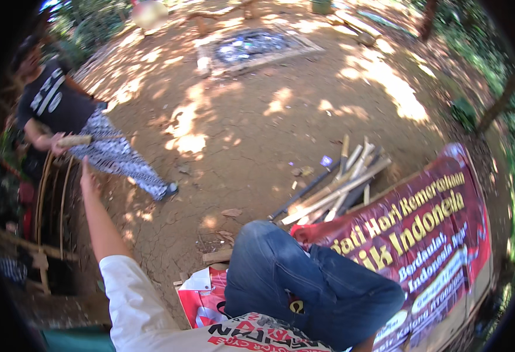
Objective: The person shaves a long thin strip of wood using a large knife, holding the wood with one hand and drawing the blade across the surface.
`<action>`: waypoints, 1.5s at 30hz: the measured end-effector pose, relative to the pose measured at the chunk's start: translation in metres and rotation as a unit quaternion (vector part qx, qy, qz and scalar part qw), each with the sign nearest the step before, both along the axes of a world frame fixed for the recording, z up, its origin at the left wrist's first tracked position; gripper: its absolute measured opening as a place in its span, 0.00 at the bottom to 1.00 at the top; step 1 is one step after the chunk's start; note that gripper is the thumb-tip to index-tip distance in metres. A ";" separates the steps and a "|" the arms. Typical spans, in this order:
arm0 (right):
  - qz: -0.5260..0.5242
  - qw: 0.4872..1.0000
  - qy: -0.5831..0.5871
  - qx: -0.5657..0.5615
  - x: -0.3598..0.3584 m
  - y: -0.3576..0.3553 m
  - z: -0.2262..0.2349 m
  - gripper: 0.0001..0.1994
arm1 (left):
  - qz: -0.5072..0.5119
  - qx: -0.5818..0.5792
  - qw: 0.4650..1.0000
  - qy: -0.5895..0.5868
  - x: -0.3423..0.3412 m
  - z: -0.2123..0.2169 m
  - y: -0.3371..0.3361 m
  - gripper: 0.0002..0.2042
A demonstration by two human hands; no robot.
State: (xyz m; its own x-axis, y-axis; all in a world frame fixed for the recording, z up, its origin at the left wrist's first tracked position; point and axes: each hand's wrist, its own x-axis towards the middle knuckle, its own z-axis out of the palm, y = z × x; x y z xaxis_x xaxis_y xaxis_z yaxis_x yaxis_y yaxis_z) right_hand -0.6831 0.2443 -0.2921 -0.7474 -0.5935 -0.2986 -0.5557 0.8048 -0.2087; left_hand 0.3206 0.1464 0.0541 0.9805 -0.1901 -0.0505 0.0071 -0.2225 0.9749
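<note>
My left arm stretches far out to the left, and my left hand (pixel 87 174) is raised with its fingers extended and nothing visible in it. Just above my fingertips, another person (pixel 58 97) holds a short pale piece of wood or bamboo (pixel 74 141) in one hand. A small gap seems to lie between that piece and my fingers. My right hand is out of the picture; only a bit of skin shows at the lower edge, beside my bent knees in blue jeans (pixel 304 276).
A printed maroon banner (pixel 474 205) spreads under and beside me on the right. Beyond it lies a pile of wood and bamboo strips (pixel 357 170). Curved slatted bamboo furniture (pixel 51 199) stands at left. Farther off, a framed rectangular pit (pixel 257 47) sits in the dirt ground.
</note>
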 end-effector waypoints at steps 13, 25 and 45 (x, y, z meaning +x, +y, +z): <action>-0.098 0.966 0.079 -0.228 -0.069 0.033 0.084 0.41 | -0.184 -0.355 0.911 0.099 0.012 -0.018 -0.049 0.13; 0.076 0.904 -0.058 -0.417 0.072 -0.097 0.251 0.24 | -0.200 -0.283 0.938 0.011 -0.341 -0.039 -0.122 0.08; -0.081 0.994 -0.001 -0.076 0.017 0.121 0.078 0.46 | -0.629 -0.191 0.699 -0.282 -0.611 -0.087 -0.137 0.10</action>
